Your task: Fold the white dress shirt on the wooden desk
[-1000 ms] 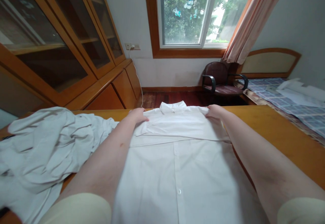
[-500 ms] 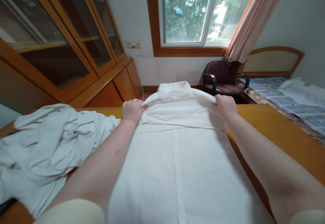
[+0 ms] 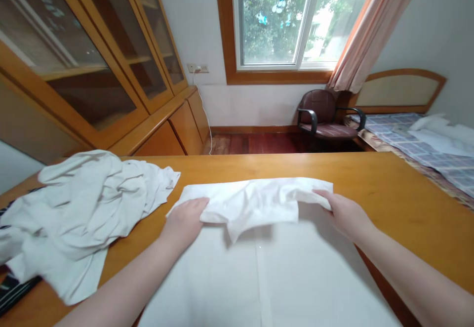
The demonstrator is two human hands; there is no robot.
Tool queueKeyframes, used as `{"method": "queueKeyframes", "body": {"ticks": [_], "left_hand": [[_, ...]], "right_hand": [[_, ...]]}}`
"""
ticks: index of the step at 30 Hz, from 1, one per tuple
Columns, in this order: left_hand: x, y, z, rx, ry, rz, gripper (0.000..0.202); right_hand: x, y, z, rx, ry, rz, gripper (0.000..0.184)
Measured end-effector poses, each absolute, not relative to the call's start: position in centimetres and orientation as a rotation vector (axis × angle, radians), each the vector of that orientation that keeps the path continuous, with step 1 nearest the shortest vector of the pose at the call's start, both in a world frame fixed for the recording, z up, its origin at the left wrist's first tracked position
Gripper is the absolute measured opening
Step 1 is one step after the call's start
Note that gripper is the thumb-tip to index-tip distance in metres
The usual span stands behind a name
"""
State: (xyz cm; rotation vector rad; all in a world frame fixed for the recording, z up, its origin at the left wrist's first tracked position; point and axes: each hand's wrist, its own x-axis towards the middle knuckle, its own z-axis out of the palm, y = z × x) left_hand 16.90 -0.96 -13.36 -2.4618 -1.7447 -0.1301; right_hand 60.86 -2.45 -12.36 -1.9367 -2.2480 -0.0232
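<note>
A white button-up shirt (image 3: pixel 259 267) lies front-up on the wooden table (image 3: pixel 388 188), with its upper part folded over toward me into a thick band across the middle. My left hand (image 3: pixel 185 221) grips the left end of that folded band, fingers closed on the cloth. At the band's right end my right hand (image 3: pixel 342 213) holds the fabric the same way. The shirt's collar is hidden inside the fold.
A crumpled heap of pale grey-white clothing (image 3: pixel 81 208) lies on the table's left side. Behind stand glass-door wooden cabinets (image 3: pixel 92 65), a window (image 3: pixel 285 16), a dark armchair (image 3: pixel 322 114) and a bed (image 3: pixel 425 139) at right.
Both hands lifted the shirt's collar end off the far table edge and brought it toward me, folding the top part down over the body of the shirt.
</note>
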Motion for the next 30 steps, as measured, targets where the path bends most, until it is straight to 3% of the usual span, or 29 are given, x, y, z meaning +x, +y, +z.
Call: {"method": "queueKeyframes", "body": {"ticks": [4,10,17,22,30], "left_hand": [[17.3,-0.4,-15.9,-2.480,-1.834,-0.061,0.049],[18.4,4.0,-17.0,-2.478,-1.938,-0.035,0.056],[20.4,9.9,-15.4,-2.462,-1.899,0.002,0.052],[23.6,8.3,-13.7,-2.467,-1.768,-0.079,0.051],[25.3,5.5,-14.1,-2.654,-1.604,-0.321,0.025]], "right_hand": [[59.9,-2.0,-14.5,-1.906,-2.353,0.114,0.056],[60.0,2.1,-16.3,-1.969,-2.312,0.060,0.055],[60.3,8.2,-15.3,-2.075,-2.284,-0.040,0.050],[57.5,7.0,-14.6,-2.096,-2.198,-0.180,0.049],[56.8,5.1,-14.7,-1.793,-2.279,-0.036,0.029]]}}
